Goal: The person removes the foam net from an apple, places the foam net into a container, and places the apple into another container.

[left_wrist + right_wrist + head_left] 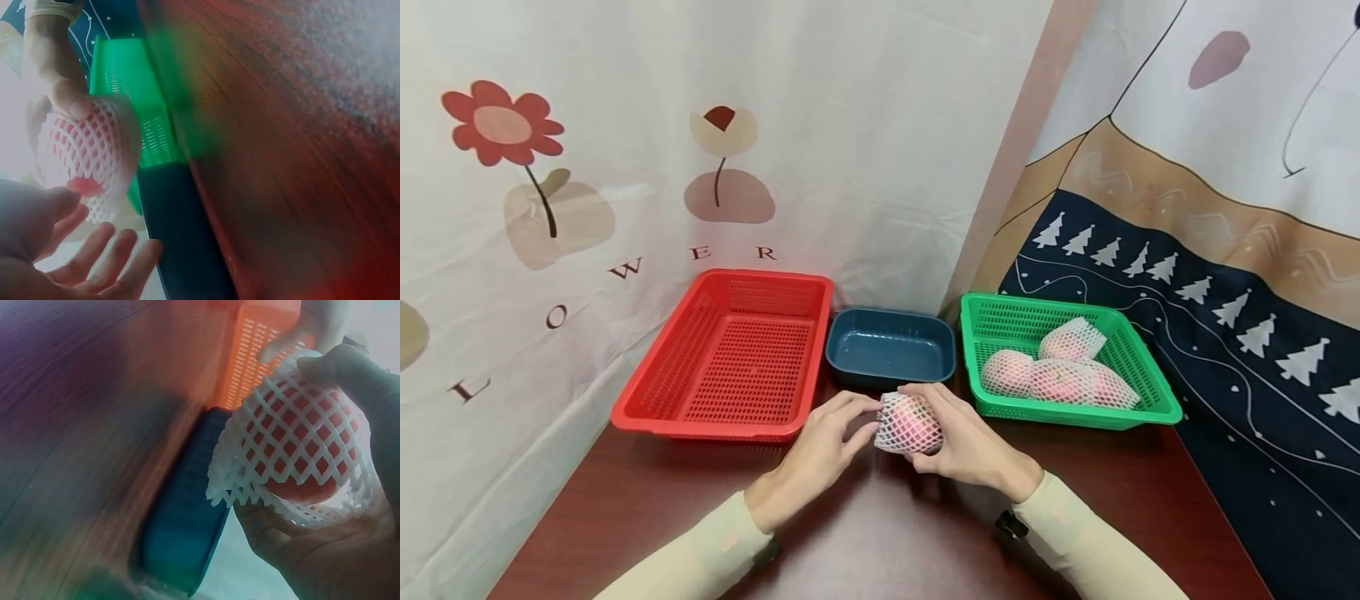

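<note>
A red apple in a white foam net (pixel 910 423) is held over the table in front of the blue bin. My right hand (pixel 964 437) grips it from the right, thumb on the near side and fingers over the top. The right wrist view shows bare red skin of the apple (pixel 303 489) at the net's open end. My left hand (pixel 823 446) is at the left end of the net, thumb and index fingertips right at its edge. In the left wrist view the other fingers (pixel 128 265) of that hand are spread and relaxed.
A red basket (pixel 718 432) stands at the back left. The dark blue bin (pixel 891 379) is in the middle, behind the hands. At the right, a green basket (pixel 1075 417) contains several netted apples (pixel 1060 379). A printed curtain (pixel 865 150) hangs behind the table (pixel 880 533).
</note>
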Motion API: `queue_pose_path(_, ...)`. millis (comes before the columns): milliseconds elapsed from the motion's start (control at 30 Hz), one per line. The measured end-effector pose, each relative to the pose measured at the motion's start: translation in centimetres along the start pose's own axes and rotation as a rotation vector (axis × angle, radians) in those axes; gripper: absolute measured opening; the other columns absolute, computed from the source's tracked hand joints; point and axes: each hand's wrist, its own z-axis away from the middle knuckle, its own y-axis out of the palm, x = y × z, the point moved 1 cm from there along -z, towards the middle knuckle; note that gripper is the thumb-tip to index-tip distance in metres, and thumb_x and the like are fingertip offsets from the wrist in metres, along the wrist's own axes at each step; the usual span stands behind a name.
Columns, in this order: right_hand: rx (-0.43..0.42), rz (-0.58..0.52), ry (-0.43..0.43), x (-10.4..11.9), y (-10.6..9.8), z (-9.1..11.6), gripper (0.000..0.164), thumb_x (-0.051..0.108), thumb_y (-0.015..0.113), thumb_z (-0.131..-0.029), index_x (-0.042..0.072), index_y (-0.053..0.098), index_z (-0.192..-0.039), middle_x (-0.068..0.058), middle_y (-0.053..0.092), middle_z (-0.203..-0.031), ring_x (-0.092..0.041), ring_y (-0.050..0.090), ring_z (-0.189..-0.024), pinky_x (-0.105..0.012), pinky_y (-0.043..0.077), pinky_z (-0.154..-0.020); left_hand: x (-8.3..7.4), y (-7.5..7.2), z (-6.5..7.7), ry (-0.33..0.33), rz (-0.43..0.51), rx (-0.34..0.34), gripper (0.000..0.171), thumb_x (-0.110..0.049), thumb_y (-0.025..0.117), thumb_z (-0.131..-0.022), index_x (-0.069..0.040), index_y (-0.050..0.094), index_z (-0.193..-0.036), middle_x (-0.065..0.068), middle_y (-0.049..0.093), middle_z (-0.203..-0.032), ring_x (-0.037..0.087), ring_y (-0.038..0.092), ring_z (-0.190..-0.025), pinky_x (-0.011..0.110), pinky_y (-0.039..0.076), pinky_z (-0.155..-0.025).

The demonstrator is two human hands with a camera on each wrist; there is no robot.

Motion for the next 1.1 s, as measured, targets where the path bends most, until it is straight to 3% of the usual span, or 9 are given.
queue_pose_path(300, -0.024, -0.007, -0.067, 0.5, -0.1, -0.2, 0.093, 0.03, 0.102, -0.089, 0.012, 0.053, -0.166, 0.0, 0.065, -0.159, -0.012, 0.07, -0.131, -0.035, 0.067, -0.109, -0.4, -0.4, 0.2, 0.045, 0.115, -0.041, 0.039, -0.009, 0.09, -0.102, -0.01, 0.081, -0.14, 0.005, 0.081, -0.134, 0.025, 0.081, -0.125, 0.045, 0.071, -0.104)
queue_pose_path(433, -0.021, -0.035, -0.056, 0.7, -0.1, -0.1, 0.095, 0.027, 0.103, -0.087, 0.011, 0.052, -0.166, 0.0, 0.066, -0.155, -0.011, 0.071, -0.126, -0.033, 0.068, -0.106, -0.6, -0.2, 0.2, 0.062, 0.163, -0.034, 0.046, -0.009, 0.091, -0.102, -0.01, 0.079, -0.145, 0.006, 0.08, -0.14, 0.028, 0.081, -0.128, 0.047, 0.071, -0.103)
queue_pose_path(600, -0.001, -0.086, -0.016, 0.9, 0.0, 0.0, 0.097, 0.024, 0.103, -0.085, 0.014, 0.049, -0.165, -0.001, 0.07, -0.148, -0.011, 0.073, -0.12, -0.03, 0.068, -0.101, -0.9, -0.2, 0.2, 0.102, 0.141, -0.023, 0.051, -0.016, 0.094, -0.1, -0.015, 0.078, -0.149, 0.003, 0.079, -0.147, 0.023, 0.078, -0.137, 0.042, 0.068, -0.112)
queue_pose_path(733, 0.009, -0.098, 0.004, 1.1, -0.2, 0.0, 0.097, 0.025, 0.103, -0.085, 0.017, 0.047, -0.164, -0.001, 0.071, -0.149, -0.01, 0.074, -0.119, -0.029, 0.068, -0.102, -1.1, -0.2, 0.0, 0.126, 0.137, -0.014, 0.054, -0.02, 0.096, -0.099, -0.017, 0.077, -0.15, 0.0, 0.078, -0.151, 0.02, 0.076, -0.14, 0.031, 0.061, -0.12)
queue_pose_path(900, 0.023, -0.096, 0.012, 1.1, -0.3, 0.1, 0.098, 0.027, 0.104, -0.085, 0.017, 0.045, -0.164, -0.002, 0.069, -0.153, -0.011, 0.074, -0.121, -0.031, 0.068, -0.105, -1.3, 0.1, -0.2, 0.212, 0.137, -0.023, 0.059, -0.018, 0.097, -0.098, -0.014, 0.075, -0.153, 0.006, 0.076, -0.155, 0.025, 0.076, -0.143, 0.022, 0.054, -0.125)
queue_pose_path(1100, 0.024, -0.108, 0.004, 1.3, -0.1, 0.1, 0.107, 0.024, 0.104, -0.084, 0.018, 0.04, -0.17, -0.001, 0.068, -0.157, -0.011, 0.075, -0.125, -0.032, 0.068, -0.109, -1.5, 0.0, -0.2, 0.285, 0.12, -0.013, 0.064, -0.017, 0.097, -0.097, -0.014, 0.073, -0.156, 0.01, 0.072, -0.161, 0.029, 0.074, -0.146, 0.022, 0.052, -0.128)
